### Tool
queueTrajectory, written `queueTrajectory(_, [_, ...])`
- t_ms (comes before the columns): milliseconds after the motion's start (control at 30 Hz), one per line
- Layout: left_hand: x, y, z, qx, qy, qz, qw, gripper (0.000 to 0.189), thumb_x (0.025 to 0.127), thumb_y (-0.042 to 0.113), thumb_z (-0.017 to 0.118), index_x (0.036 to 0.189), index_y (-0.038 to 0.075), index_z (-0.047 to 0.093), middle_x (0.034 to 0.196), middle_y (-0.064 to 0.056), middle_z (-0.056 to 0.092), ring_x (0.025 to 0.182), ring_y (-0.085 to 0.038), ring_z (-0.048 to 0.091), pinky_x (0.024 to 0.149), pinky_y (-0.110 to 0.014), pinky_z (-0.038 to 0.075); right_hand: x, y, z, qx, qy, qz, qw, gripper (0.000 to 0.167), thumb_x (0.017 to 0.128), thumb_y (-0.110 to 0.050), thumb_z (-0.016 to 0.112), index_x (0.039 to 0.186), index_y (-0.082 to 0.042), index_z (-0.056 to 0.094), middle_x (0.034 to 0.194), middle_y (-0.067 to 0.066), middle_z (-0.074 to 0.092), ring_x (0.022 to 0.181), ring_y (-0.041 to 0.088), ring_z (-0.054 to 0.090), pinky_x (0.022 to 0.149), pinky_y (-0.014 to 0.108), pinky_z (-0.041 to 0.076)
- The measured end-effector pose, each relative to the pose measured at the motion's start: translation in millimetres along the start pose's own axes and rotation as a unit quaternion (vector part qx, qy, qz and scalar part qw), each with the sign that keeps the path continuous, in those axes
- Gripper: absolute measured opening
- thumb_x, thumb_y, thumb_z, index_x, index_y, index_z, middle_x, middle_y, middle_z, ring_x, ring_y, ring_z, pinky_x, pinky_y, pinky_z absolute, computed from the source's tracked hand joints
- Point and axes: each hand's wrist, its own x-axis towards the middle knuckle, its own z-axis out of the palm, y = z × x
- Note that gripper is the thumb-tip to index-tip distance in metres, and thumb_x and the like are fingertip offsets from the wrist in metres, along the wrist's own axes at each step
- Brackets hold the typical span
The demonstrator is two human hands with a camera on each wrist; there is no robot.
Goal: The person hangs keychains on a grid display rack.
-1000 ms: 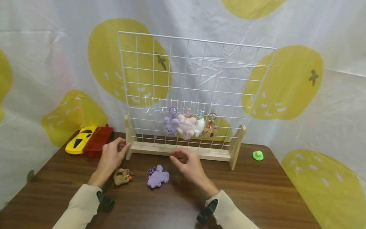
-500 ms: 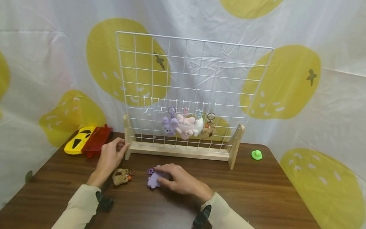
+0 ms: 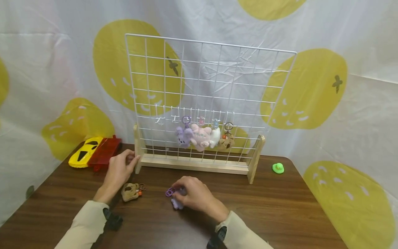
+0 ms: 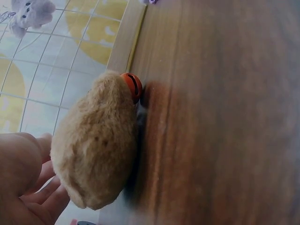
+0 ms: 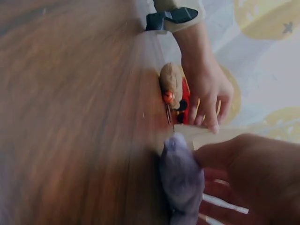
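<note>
In the head view my right hand (image 3: 194, 193) pinches a purple plush keychain (image 3: 176, 204) low over the table, its purple rings sticking out to the left. The right wrist view has the thumb against the side of this purple plush (image 5: 180, 176). My left hand (image 3: 119, 169) holds the left wooden post (image 3: 139, 148) of a white wire grid rack (image 3: 211, 83) with thumb and fingertips. Beside the left wrist lies a brown plush keychain (image 3: 130, 192) with an orange bell; it fills much of the left wrist view as a furry brown body (image 4: 98, 145).
On the rack's hooks hang a purple plush (image 3: 183, 136), a pink plush (image 3: 201, 137), a white plush (image 3: 215, 137) and a brown plush (image 3: 226, 141). White hooks (image 3: 160, 120) at the left carry nothing. A yellow-red toy car (image 3: 90, 152) stands back left, a green duck (image 3: 278, 168) at right.
My right hand has come down from the rack's base, taken hold of the purple plush keychain and shifted it slightly right. My left hand has stayed at the post.
</note>
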Motion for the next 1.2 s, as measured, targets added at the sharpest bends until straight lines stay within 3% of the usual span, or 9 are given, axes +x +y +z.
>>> queueTrajectory(233, [-0.7,0.8,0.3,0.003,0.005,0.002,1.0,0.02,0.101,0.015,0.079,0.108,-0.004,0.075,0.096,-0.021,0.082,0.085,-0.036,0.078,0.081,-0.056,0.064,-4.1,-11,8,-0.06,0.0,0.034,0.9976,0.027,0.085,-0.038,0.091,0.109,-0.027,0.085,0.11,-0.009,0.079,0.096,0.01,0.07,0.072,0.023,0.054])
queueTrajectory(400, [-1.7,1.4,-2.1,0.0,0.0,-0.006,1.0,0.02,0.101,0.017,0.079,0.107,-0.003,0.075,0.097,-0.021,0.081,0.085,-0.035,0.077,0.08,-0.056,0.064,-5.7,-16,12,-0.098,0.014,0.032,0.9946,0.022,0.081,-0.023,0.088,0.103,-0.027,0.085,0.107,-0.01,0.079,0.095,0.013,0.071,0.078,0.03,0.057])
queueTrajectory(500, [-1.8,1.7,-3.0,0.0,-0.002,-0.009,1.0,0.02,0.101,0.017,0.078,0.106,-0.002,0.075,0.096,-0.021,0.081,0.084,-0.034,0.076,0.08,-0.055,0.065,-5.6,-14,14,-0.096,0.02,0.036,0.9946,0.018,0.084,-0.018,0.087,0.099,-0.028,0.084,0.101,-0.012,0.078,0.094,0.013,0.071,0.082,0.034,0.058])
queueTrajectory(633, [-1.3,2.1,-1.9,0.003,0.001,-0.002,1.0,0.02,0.101,0.016,0.079,0.107,-0.003,0.075,0.095,-0.02,0.081,0.084,-0.034,0.077,0.08,-0.055,0.064,-5.1,-9,13,-0.084,0.01,0.039,0.9956,0.01,0.088,-0.025,0.089,0.097,-0.03,0.085,0.099,-0.013,0.08,0.095,0.012,0.07,0.082,0.034,0.059])
queueTrajectory(1200, [-0.5,-0.9,0.8,-0.001,-0.007,-0.008,0.9999,0.02,0.102,0.017,0.077,0.108,-0.003,0.076,0.097,-0.021,0.081,0.084,-0.033,0.077,0.078,-0.054,0.065,-4.6,-5,6,-0.125,-0.008,0.001,0.9921,0.01,0.089,-0.034,0.089,0.097,-0.029,0.086,0.092,-0.013,0.08,0.085,0.007,0.068,0.071,0.03,0.059])
